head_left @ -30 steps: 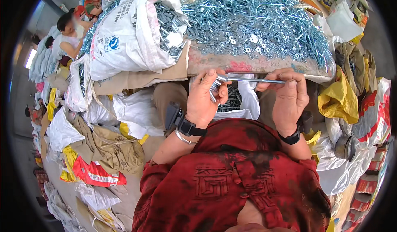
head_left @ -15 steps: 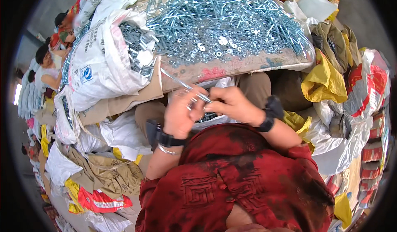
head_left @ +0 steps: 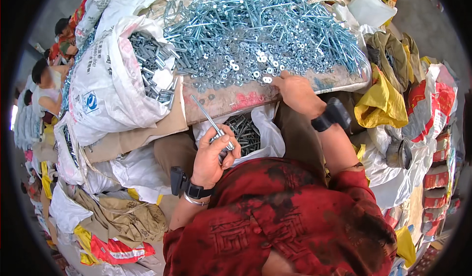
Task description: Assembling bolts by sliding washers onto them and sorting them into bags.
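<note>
Left hand [head_left: 212, 154] grips a long bolt [head_left: 206, 118]; right hand [head_left: 296, 95] fingertips hidden among washers [head_left: 246, 69], grip unclear

Left hand [head_left: 212, 154]: curled into a closed fist, held low at 7 o'clock, wrist banded.
Right hand [head_left: 295, 94]: stretched toward 12 o'clock, palm down, fingertips pressed down, forearm extended.

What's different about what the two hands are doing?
The left hand is closed around a long silver bolt that sticks up and away from it; the right hand holds nothing visible and rests its fingers at the edge of the washers. The left hand stays low over the white bag in the lap; the right hand reaches further out to the board. Both wear a dark wrist strap.
</note>
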### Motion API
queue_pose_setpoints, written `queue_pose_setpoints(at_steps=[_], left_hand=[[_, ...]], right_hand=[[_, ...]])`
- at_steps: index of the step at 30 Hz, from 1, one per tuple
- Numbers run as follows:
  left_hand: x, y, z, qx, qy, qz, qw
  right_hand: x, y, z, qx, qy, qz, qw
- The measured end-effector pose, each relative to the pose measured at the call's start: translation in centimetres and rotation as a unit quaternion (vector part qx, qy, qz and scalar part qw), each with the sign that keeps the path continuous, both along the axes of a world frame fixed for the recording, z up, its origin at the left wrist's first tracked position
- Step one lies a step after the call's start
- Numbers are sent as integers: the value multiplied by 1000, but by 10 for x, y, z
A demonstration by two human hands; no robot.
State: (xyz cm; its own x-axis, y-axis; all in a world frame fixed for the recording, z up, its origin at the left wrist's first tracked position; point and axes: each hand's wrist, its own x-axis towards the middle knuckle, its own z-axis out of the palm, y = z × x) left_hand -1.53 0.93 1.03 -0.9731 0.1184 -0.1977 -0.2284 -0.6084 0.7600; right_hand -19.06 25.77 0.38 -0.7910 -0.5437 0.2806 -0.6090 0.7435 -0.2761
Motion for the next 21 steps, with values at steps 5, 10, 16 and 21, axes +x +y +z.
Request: queue_pose_setpoints(at_steps=[5,10,16,21], left_hand=[[2,-5,-6,-9,2,-7,1000],[-3,0,-12,-6,-14,-4,1000],[-1,-4,-12,4,-14,-5,1000],[1,-5,-6,-29,-11,24,999]], right_hand=[[-7,16,1,-98,16,-43,994],[-17,13,-21,-1,56,-40,998],[-15,-8,-11,-34,48,-47,997],[-10,-32,-17,30,38,-61,997]])
